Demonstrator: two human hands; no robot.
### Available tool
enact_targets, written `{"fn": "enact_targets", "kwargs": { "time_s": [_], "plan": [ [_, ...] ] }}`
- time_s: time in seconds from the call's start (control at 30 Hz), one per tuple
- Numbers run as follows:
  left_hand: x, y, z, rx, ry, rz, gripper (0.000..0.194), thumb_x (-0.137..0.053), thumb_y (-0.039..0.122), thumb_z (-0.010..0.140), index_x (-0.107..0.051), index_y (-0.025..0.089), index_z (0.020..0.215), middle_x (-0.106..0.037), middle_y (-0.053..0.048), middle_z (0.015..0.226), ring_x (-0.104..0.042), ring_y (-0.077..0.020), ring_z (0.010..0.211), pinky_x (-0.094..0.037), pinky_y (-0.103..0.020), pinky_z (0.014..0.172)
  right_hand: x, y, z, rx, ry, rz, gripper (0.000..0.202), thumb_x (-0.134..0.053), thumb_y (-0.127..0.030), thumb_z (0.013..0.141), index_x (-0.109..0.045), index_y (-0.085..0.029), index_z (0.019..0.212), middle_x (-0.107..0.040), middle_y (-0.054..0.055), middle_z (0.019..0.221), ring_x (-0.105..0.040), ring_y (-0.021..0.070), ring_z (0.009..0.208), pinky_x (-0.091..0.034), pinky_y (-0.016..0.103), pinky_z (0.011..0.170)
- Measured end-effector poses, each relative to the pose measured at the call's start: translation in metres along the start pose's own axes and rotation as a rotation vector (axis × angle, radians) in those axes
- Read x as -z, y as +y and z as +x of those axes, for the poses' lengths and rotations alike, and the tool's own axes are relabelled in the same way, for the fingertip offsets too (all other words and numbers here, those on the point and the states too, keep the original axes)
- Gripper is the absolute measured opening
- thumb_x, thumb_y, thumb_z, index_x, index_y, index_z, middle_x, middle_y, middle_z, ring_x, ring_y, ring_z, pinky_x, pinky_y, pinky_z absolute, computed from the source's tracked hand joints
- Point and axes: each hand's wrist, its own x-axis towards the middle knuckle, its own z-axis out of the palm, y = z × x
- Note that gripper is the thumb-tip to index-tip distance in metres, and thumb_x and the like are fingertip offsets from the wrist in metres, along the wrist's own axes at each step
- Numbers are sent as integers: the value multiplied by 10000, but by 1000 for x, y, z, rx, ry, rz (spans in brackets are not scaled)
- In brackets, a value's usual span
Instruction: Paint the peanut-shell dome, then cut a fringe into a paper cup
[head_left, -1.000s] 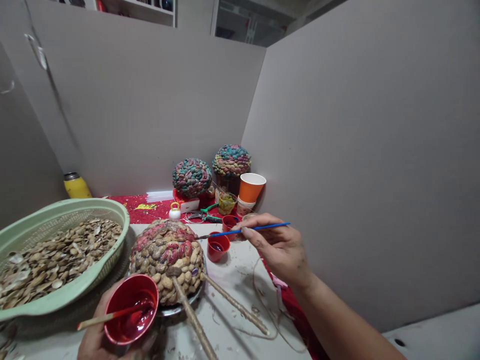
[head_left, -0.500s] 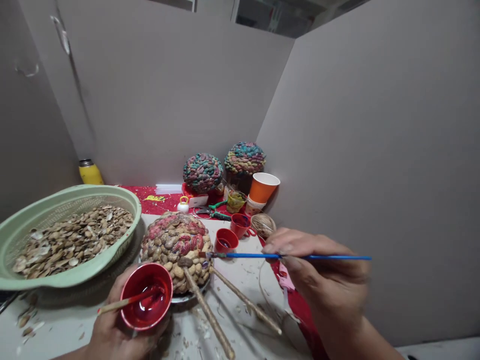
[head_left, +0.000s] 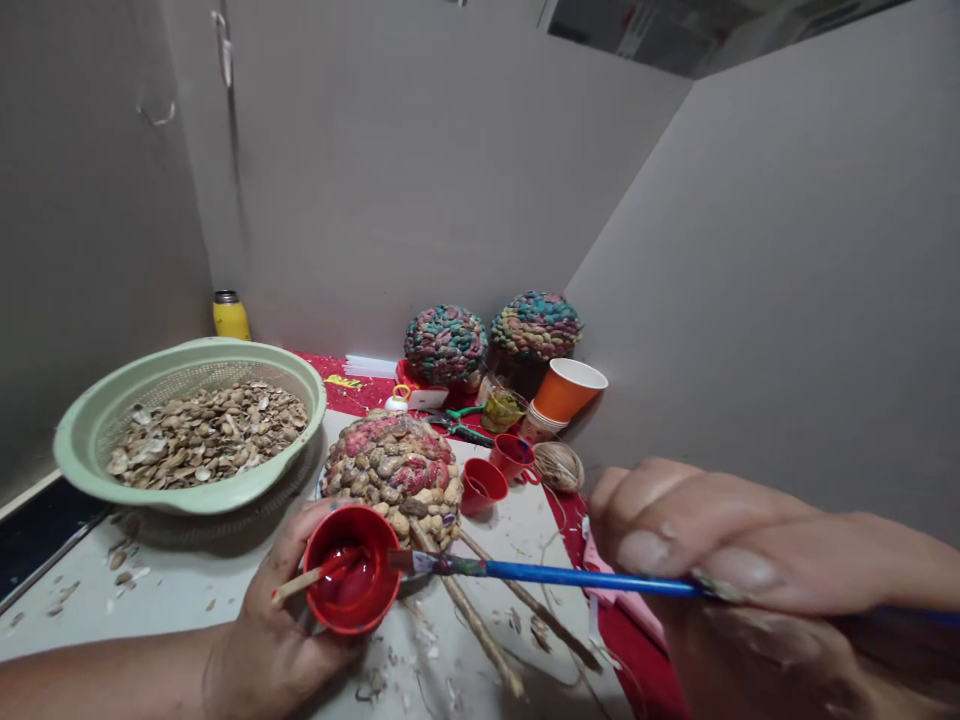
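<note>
My left hand (head_left: 262, 610) is wrapped round a small red cup (head_left: 352, 622) with red paint inside. A wooden stick (head_left: 300, 581) leans in that cup, its end out over the left rim. Between the fingers of my right hand (head_left: 720, 550) is a blue-handled paintbrush (head_left: 570, 576); its bristles are at the cup's right rim, and I cannot tell if they touch it. Behind the cup sits a dome covered in peanut shells (head_left: 401, 460), partly painted red. Two thin sticks, one of them a brown stick (head_left: 480, 632), slope from the dome towards me.
A green colander (head_left: 187, 500) of shells stands left. Two more red cups, one a nearer cup (head_left: 480, 490), stand right of the dome, with a twine ball (head_left: 559, 466), orange paper cup (head_left: 566, 392) and pliers (head_left: 461, 428) around them. Two painted domes, including a multicoloured dome (head_left: 446, 343), sit behind.
The brush has left the peanut-shell dome and come to the red cup's rim. My right hand is nearer the camera. The whole view has shifted, so the table items sit further right.
</note>
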Motion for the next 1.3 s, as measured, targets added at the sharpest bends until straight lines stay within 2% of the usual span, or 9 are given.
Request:
{"fn": "enact_targets", "kwargs": {
  "time_s": [0.1, 0.23, 0.3, 0.43, 0.7, 0.9, 1.03, 1.17, 1.3],
  "plan": [
    [-2, -2, -1, -104, -23, 32, 649, -754, 175, 788, -570, 274, 1403, -739, -86, 1221, -755, -281, 1083, -635, -400, 981, -8, -6, 5, 5, -3, 130, 89, -683, -247, 989, -762, -272, 1021, -738, 41, 753, -687, 199, 641, -591, 349, 701],
    [-2, -1, -2, -165, -41, 76, 681, -732, 175, 808, -505, 251, 1446, -708, -105, 1236, -729, -274, 1127, -621, -387, 1009, -15, -4, 18, 46, -465, 112, 112, -605, -189, 1040, -717, -185, 1038, -766, 65, 837, -728, 172, 786, -590, 283, 773],
    [-1, 0, -1, -186, -36, 70, 658, -737, 194, 821, -511, 245, 1438, -707, -107, 1225, -725, -272, 1127, -622, -376, 1004, -18, -1, 23, 77, -596, 82, 162, -532, -202, 1076, -687, -156, 1061, -767, 88, 884, -721, 168, 840, -584, 280, 797],
    [-2, 1, 2, -216, -31, 47, 602, -746, 301, 886, -511, 263, 1439, -721, -96, 1197, -731, -256, 1106, -621, -356, 997, -27, 5, 25, 133, -686, 43, 253, -424, -228, 1111, -657, -130, 1086, -758, 118, 935, -701, 172, 876, -563, 288, 803],
    [-4, -3, 2, -201, -18, 66, 583, -739, 432, 918, -512, 251, 1424, -724, -94, 1167, -729, -234, 1099, -600, -338, 1019, -38, 11, 27, 146, -758, 66, 178, -483, -115, 1053, -661, -123, 1056, -761, 121, 928, -712, 180, 877, -551, 281, 803],
    [0, 0, 1, -116, -55, 44, 622, -802, 284, 837, -542, 285, 1403, -726, -88, 1210, -747, -261, 1085, -626, -384, 989, -33, 8, 22, 62, -509, 130, 120, -634, -98, 1001, -703, -162, 1075, -793, 78, 904, -748, 159, 822, -608, 268, 787],
    [-3, 0, -1, 75, -58, -83, 679, -821, 182, 777, -561, 329, 1387, -750, -56, 1235, -770, -256, 1058, -637, -389, 978, -20, 11, 4, -105, -149, 137, 194, -732, -91, 934, -779, -247, 1039, -811, 40, 875, -767, 184, 793, -645, 301, 760],
    [-7, 2, 0, 178, 2, -181, 616, -874, 218, 745, -632, 319, 1303, -786, -43, 1183, -793, -244, 1006, -656, -360, 933, -4, 24, -18, -253, 233, 103, 56, -807, -224, 901, -814, -279, 901, -799, 27, 804, -765, 191, 762, -656, 277, 682],
    [-9, -3, -2, 215, 72, -212, 558, -897, 194, 694, -674, 271, 1200, -801, -70, 1174, -794, -289, 1059, -651, -412, 963, 7, 43, -35, -343, 389, 119, 56, -859, -309, 856, -816, -275, 847, -797, 23, 794, -727, 149, 632, -623, 232, 580]
  ]
}}
